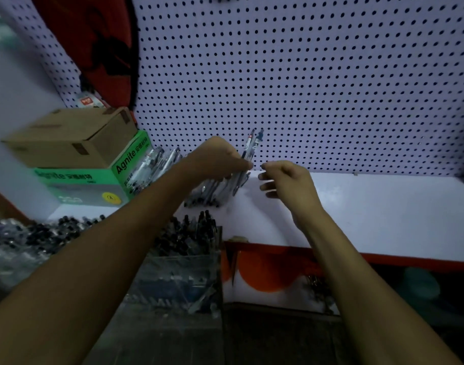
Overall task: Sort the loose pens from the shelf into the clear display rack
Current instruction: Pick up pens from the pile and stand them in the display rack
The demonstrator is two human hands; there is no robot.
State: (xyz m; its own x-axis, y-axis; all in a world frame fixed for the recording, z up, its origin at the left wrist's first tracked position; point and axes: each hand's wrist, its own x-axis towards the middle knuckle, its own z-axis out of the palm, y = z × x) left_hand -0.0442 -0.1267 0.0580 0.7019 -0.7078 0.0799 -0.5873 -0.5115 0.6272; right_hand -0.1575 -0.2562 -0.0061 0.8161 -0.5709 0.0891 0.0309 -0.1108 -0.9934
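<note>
Gripping clear-barrelled pens [248, 151] — left hand [220, 159], right hand [286, 180] loosely curled, empty.

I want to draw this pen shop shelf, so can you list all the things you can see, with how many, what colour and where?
pens in hand: a few, clear with dark parts, sticking up from the left hand
loose pens: a pile, dark and clear, on the shelf under the left hand
shelf: one, white, red front edge
display rack: one, clear, below the shelf, full of dark-topped pens
green box: one, left end of the shelf
cardboard box: one, brown, on the green box
pegboard: one, white with dark holes, behind
left hand: grips pens
right hand: loosely curled, holds nothing
</note>
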